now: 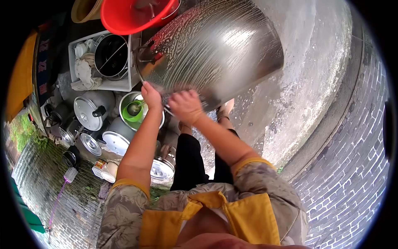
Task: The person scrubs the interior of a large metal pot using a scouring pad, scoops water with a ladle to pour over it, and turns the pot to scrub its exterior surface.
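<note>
A large shiny metal pot [215, 50] lies tilted on its side before me, its outer wall streaked with suds. My left hand [152, 96] is closed on the pot's rim at the near left. Beside it, my right hand [185, 106] presses against the near side of the wall with curled, slightly blurred fingers. Whatever lies under those fingers is hidden. A handle with red on it [157, 56] sticks out near the rim. Just left of my left hand, a metal pot [124, 101] contains a green plastic scoop [134, 115].
A red bucket [124, 25] stands at the top, above a white crate [124, 86] holding a dark pot and cloths. Several lidded pots, including a pressure cooker [88, 113], crowd the left. A brush with a pink handle [70, 175] lies on the brick paving [348, 178]. Wet concrete [306, 74] extends right.
</note>
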Action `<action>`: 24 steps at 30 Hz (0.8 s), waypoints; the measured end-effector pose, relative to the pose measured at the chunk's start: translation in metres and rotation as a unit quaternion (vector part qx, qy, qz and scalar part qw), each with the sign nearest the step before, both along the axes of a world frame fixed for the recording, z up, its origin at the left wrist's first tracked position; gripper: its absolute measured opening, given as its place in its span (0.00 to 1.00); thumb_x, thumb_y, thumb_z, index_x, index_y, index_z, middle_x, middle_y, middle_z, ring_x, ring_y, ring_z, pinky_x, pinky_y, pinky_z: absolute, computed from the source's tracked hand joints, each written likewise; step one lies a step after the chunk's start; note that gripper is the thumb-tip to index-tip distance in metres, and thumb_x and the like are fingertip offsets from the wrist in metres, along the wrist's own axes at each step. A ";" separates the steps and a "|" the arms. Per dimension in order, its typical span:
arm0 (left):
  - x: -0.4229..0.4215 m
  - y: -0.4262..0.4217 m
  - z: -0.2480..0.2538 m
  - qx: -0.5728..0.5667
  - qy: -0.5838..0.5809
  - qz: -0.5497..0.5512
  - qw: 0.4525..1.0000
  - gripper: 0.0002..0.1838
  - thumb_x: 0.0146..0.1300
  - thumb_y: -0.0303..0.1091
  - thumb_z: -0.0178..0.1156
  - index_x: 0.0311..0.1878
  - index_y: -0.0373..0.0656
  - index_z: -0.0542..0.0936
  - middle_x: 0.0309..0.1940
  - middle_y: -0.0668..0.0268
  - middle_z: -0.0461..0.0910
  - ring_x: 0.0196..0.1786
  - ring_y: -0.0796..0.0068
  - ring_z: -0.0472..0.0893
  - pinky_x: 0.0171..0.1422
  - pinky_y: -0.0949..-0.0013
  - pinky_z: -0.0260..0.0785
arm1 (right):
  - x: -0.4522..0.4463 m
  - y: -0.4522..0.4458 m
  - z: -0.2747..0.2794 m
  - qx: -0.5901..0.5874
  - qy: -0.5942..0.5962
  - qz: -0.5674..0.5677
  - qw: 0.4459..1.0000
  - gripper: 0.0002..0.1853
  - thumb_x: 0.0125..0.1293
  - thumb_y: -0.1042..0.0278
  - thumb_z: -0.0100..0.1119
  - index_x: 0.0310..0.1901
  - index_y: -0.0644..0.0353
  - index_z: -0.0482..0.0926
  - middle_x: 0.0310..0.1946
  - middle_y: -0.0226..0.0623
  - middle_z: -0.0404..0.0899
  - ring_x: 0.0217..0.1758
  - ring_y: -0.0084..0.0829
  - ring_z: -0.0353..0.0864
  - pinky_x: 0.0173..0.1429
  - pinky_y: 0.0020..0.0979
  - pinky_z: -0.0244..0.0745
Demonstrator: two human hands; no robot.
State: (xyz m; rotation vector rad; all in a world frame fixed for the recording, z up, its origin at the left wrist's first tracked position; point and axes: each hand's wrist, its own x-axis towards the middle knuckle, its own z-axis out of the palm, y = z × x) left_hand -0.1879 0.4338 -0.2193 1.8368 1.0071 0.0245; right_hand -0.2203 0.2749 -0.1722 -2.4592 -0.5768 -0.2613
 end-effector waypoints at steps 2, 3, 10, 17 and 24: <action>-0.002 -0.003 -0.006 0.076 -0.039 -0.018 0.996 0.25 0.72 0.47 0.40 0.38 0.30 0.73 0.30 0.53 0.75 0.32 0.57 0.72 0.44 0.60 0.65 | 0.004 -0.045 -0.011 -0.123 0.181 0.048 0.975 0.03 0.47 0.62 0.56 0.24 0.48 0.78 0.23 0.28 0.76 0.27 0.31 0.76 0.29 0.39 0.64; -0.001 0.001 -0.008 0.080 -0.031 -0.033 0.996 0.25 0.72 0.47 0.40 0.35 0.30 0.72 0.28 0.52 0.74 0.31 0.56 0.70 0.42 0.58 0.64 | 0.026 -0.078 0.009 -0.242 0.153 0.001 0.958 0.03 0.49 0.65 0.55 0.24 0.48 0.79 0.22 0.29 0.77 0.23 0.32 0.76 0.26 0.38 0.63; 0.003 -0.009 0.002 -0.015 -0.087 -0.006 0.996 0.24 0.71 0.48 0.41 0.32 0.33 0.72 0.25 0.61 0.71 0.30 0.66 0.68 0.41 0.62 0.63 | 0.117 -0.208 -0.006 -0.033 0.089 -0.581 0.808 0.19 0.60 0.50 0.55 0.41 0.57 0.80 0.37 0.48 0.80 0.39 0.53 0.78 0.44 0.52 0.70; -0.007 0.006 -0.020 -0.393 -0.063 0.115 0.910 0.31 0.69 0.59 0.41 0.59 0.41 0.71 0.55 0.68 0.72 0.55 0.74 0.70 0.62 0.71 0.58 | 0.024 0.010 -0.003 -0.121 0.029 -0.219 0.968 0.13 0.56 0.58 0.57 0.45 0.39 0.80 0.43 0.27 0.78 0.44 0.35 0.75 0.48 0.40 0.66; -0.011 0.015 0.036 -0.685 -0.064 0.056 0.724 0.44 0.62 0.73 0.30 0.67 0.48 0.62 0.64 0.61 0.67 0.66 0.57 0.65 0.70 0.55 0.56 | 0.102 0.114 0.004 -0.172 0.094 -0.079 0.977 0.08 0.59 0.56 0.56 0.37 0.45 0.80 0.36 0.24 0.76 0.43 0.33 0.75 0.44 0.40 0.65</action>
